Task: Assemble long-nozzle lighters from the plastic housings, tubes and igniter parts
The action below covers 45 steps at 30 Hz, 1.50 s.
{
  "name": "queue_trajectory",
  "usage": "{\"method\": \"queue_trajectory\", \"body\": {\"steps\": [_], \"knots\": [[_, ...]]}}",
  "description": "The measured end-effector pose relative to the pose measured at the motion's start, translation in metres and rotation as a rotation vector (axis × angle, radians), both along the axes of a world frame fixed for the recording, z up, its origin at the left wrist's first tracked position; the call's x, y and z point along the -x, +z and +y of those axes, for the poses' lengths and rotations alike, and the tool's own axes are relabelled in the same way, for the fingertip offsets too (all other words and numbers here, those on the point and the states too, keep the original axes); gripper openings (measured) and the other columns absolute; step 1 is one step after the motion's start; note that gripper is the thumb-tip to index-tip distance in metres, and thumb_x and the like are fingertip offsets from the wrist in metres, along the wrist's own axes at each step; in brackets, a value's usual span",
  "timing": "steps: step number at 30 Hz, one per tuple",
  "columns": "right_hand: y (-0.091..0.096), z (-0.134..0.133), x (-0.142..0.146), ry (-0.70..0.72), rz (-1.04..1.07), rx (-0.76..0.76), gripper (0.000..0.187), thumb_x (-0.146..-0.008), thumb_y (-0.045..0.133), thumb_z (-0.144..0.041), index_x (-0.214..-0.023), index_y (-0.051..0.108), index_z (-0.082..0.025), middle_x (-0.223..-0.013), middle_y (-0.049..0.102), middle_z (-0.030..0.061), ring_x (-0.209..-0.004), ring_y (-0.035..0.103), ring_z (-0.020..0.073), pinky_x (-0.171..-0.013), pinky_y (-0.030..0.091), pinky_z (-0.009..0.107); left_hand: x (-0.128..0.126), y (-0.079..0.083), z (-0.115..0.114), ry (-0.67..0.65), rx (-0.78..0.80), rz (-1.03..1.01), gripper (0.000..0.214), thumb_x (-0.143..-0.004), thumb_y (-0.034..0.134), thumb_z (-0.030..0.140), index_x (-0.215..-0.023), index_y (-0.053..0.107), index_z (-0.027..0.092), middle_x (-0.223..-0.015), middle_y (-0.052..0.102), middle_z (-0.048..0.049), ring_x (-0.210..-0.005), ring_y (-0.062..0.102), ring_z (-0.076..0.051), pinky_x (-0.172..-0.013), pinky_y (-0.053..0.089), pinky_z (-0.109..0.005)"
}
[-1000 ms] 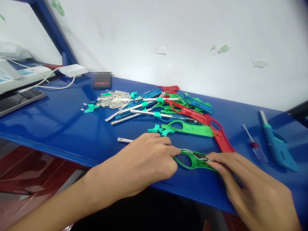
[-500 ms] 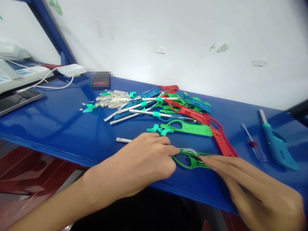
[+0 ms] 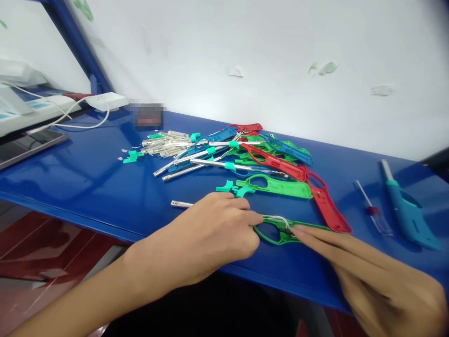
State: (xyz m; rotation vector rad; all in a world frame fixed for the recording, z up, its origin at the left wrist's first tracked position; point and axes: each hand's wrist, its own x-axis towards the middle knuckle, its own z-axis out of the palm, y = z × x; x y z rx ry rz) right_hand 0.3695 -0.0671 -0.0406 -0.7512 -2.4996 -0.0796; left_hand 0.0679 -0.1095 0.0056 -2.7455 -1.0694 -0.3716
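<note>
A green plastic lighter shell (image 3: 277, 231) lies near the front edge of the blue table (image 3: 87, 187), with thin white wires across it and a metal tube (image 3: 180, 204) sticking out to the left. My left hand (image 3: 213, 234) is closed over the shell's tube end, pinning it down. My right hand (image 3: 365, 276) comes in from the right with fingers stretched out. Its fingertips press on the inside of the shell by the wires.
Behind lies a pile of red, green and blue lighter shells (image 3: 277, 164) and metal tubes (image 3: 185, 164). A small screwdriver (image 3: 372, 208) and an assembled teal lighter (image 3: 403, 208) lie at the right. A power strip (image 3: 105, 100) with cables sits at the far left.
My right hand has slid left along the green shell, fingertips now near the wires. The left hand has kept its hold.
</note>
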Motion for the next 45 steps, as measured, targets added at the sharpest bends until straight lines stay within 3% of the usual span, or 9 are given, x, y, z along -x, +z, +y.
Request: {"method": "queue_trajectory", "body": {"steps": [7, 10, 19, 31, 45], "knots": [[0.0, 0.001, -0.004, 0.011, -0.007, -0.016, 0.05, -0.101, 0.051, -0.013, -0.142, 0.064, -0.039, -0.14, 0.071, -0.013, -0.12, 0.072, 0.0058, -0.116, 0.044, 0.015, 0.0, 0.0, 0.002, -0.003, 0.031, -0.011, 0.018, -0.085, 0.082, 0.008, -0.076, 0.07, 0.018, -0.098, 0.078, 0.001, -0.093, 0.073, -0.024, -0.08, 0.065, -0.042], [0.0, 0.003, -0.002, 0.027, -0.001, -0.02, 0.05, -0.1, 0.052, -0.011, -0.141, 0.065, -0.038, -0.138, 0.073, -0.0117, -0.12, 0.073, 0.0075, -0.115, 0.047, 0.018, 0.0, 0.0, 0.001, -0.005, 0.032, -0.012, 0.018, -0.086, 0.081, 0.008, -0.076, 0.069, 0.018, -0.094, 0.077, 0.0007, -0.094, 0.073, -0.024, -0.08, 0.064, -0.042], [0.002, 0.003, -0.003, 0.056, -0.013, 0.021, 0.052, -0.099, 0.052, -0.01, -0.143, 0.064, -0.036, -0.136, 0.074, -0.0086, -0.12, 0.075, 0.0144, -0.11, 0.057, 0.026, 0.002, -0.002, 0.0, -0.004, 0.012, 0.0, 0.013, -0.089, 0.079, 0.01, -0.081, 0.072, 0.017, -0.132, 0.076, -0.0026, -0.104, 0.073, -0.025, -0.081, 0.064, -0.04], [0.004, 0.006, -0.002, 0.083, -0.031, 0.009, 0.05, -0.1, 0.051, -0.01, -0.143, 0.063, -0.033, -0.139, 0.073, -0.0089, -0.126, 0.071, 0.0104, -0.115, 0.051, 0.023, -0.001, -0.001, 0.001, 0.005, 0.008, 0.01, 0.011, -0.083, 0.085, 0.01, -0.087, 0.077, 0.016, -0.134, 0.076, -0.0015, -0.103, 0.075, -0.026, -0.078, 0.065, -0.042], [0.006, 0.006, 0.007, 0.091, 0.026, 0.082, 0.051, -0.096, 0.055, -0.01, -0.14, 0.069, -0.034, -0.133, 0.077, -0.0056, -0.116, 0.077, 0.0184, -0.101, 0.064, 0.029, 0.004, -0.003, 0.004, 0.009, 0.026, -0.025, 0.014, -0.093, 0.072, 0.004, -0.098, 0.079, 0.016, -0.133, 0.076, -0.0016, -0.107, 0.074, -0.026, -0.082, 0.064, -0.043]]}}
